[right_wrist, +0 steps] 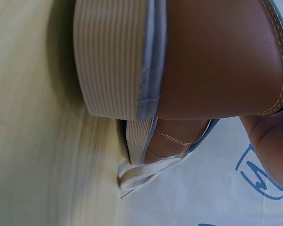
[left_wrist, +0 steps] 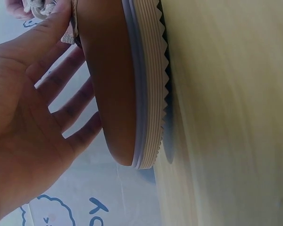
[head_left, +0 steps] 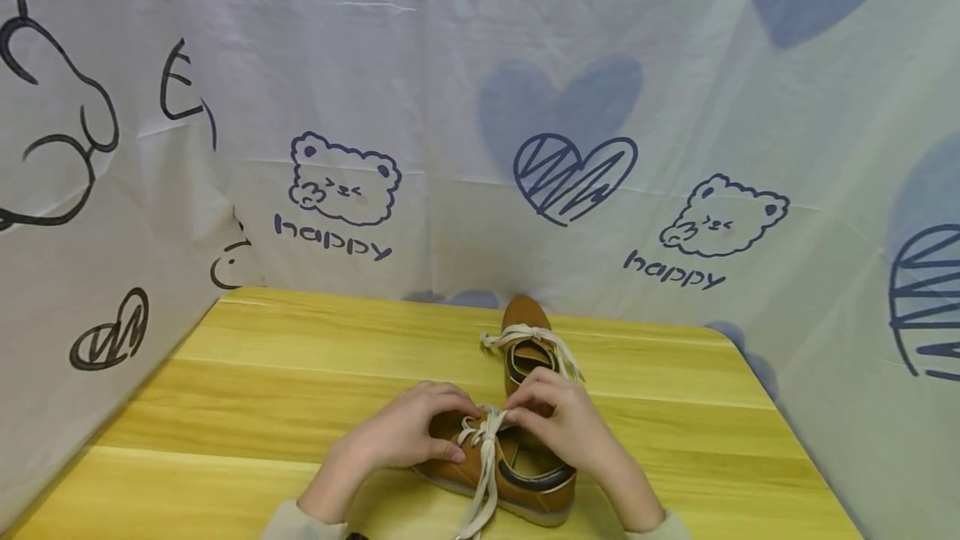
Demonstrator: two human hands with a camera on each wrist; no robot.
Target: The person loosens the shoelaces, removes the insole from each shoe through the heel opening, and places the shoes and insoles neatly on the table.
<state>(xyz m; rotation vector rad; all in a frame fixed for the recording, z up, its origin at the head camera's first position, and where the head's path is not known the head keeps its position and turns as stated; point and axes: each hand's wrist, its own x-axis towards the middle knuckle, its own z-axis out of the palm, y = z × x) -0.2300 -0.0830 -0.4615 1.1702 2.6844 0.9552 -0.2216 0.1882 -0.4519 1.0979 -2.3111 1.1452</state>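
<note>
A brown leather shoe (head_left: 534, 486) with pale laces lies across the near part of the table, toe to the left. My left hand (head_left: 401, 430) holds its front, thumb on the near side and fingers across the far side; in the left wrist view the fingers reach over the shoe's toe (left_wrist: 111, 94). At the lacing, my right hand (head_left: 566, 423) pinches the off-white shoelace (head_left: 489, 432) between thumb and index finger. One lace length hangs down the shoe's near side. The right wrist view shows the heel (right_wrist: 217, 61), with most of that hand hidden.
Behind it a second brown shoe (head_left: 525, 315), its lace loosely spread, points toward the back curtain. The yellow wooden table (head_left: 300, 357) meets a white printed curtain (head_left: 450, 107) at the back and sides.
</note>
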